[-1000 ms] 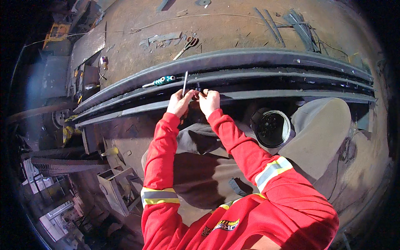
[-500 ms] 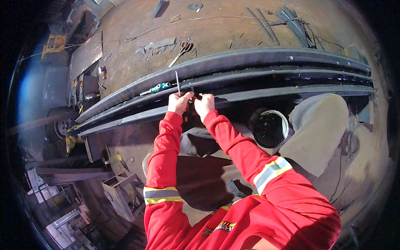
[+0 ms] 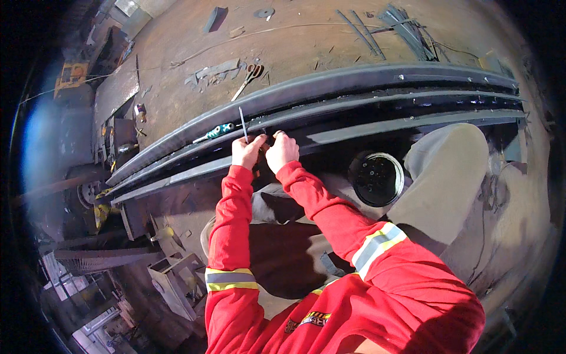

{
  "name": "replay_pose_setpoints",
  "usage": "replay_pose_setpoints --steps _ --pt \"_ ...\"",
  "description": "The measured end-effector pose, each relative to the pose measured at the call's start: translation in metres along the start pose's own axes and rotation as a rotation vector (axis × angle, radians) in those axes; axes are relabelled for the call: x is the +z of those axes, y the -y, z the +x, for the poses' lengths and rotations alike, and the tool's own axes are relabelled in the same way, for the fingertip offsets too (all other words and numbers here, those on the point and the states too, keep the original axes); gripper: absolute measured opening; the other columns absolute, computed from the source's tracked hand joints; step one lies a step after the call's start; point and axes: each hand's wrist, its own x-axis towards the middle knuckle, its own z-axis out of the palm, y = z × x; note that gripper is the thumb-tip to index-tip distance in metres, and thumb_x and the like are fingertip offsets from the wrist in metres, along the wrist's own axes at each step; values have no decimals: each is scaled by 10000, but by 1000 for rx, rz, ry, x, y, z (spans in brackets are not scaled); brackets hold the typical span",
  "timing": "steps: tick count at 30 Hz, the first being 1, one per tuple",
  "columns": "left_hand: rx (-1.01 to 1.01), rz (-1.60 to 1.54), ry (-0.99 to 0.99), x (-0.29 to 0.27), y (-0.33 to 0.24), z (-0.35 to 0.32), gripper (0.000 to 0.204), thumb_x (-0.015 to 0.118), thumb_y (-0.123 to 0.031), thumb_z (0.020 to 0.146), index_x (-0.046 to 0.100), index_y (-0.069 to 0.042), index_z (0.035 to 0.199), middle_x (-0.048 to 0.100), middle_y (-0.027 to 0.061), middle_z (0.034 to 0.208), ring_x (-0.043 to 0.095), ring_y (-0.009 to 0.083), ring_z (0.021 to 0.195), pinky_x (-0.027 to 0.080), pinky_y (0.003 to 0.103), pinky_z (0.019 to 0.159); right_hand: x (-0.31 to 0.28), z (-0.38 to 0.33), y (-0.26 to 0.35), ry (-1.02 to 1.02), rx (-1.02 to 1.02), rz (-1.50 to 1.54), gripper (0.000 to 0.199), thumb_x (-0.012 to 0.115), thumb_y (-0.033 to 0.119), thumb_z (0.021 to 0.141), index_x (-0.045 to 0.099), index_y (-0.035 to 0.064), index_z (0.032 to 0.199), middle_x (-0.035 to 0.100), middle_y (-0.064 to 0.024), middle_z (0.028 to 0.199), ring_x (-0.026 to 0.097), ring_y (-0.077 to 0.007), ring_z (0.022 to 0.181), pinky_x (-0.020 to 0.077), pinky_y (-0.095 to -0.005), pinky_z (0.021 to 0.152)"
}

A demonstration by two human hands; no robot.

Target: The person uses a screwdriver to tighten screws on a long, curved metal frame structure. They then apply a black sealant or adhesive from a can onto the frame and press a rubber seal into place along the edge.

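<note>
My left hand (image 3: 246,152) is closed round a slim tool with a thin, pale metal shaft (image 3: 243,123) pointing up and away; its grip is hidden. Close beside it, my right hand (image 3: 282,152) is pinched shut, and what its fingers hold cannot be made out. Both hands are at the near side of a long, dark metal beam (image 3: 354,83) with parallel ridges and channels. Just left of my left hand, a screwdriver with a green and white handle (image 3: 220,130) lies in the beam's channel. Something small and dark shows between the hands.
A round black bucket (image 3: 377,179) with a light rim stands by my right knee (image 3: 445,171). Beyond the beam lie scissors-like shears (image 3: 247,81), scraps (image 3: 217,69) and a bundle of metal strips (image 3: 407,30). Metal boxes (image 3: 177,277) are at lower left.
The view has shifted slightly, so the beam and floor items sit a little higher and more to the left. My hands stay together at the beam; the slim shaft leans more to the left.
</note>
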Motion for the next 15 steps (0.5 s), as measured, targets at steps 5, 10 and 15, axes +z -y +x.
replay_pose_setpoints --steps 5,10,15 --pt "31 4 32 -1 0 2 216 665 -210 783 647 -34 659 591 4 578 473 64 456 335 229 423 0 4 0 20 -41 -115 199 629 176 733 641 59 894 619 -234 893 594 -403 867 481 -483 763" --pt "78 -20 44 1 -7 -3 165 651 -146 751 662 -28 637 609 2 581 489 54 485 353 228 450 5 10 -6 73 -139 -88 173 649 174 716 641 19 795 608 -256 862 582 -426 852 477 -493 751" --pt "73 19 -30 0 9 6 157 680 -154 714 667 -8 656 630 22 612 536 87 521 407 245 486 7 22 -12 90 -210 -51 174 667 152 693 638 -12 741 616 -262 806 598 -409 826 490 -466 731"
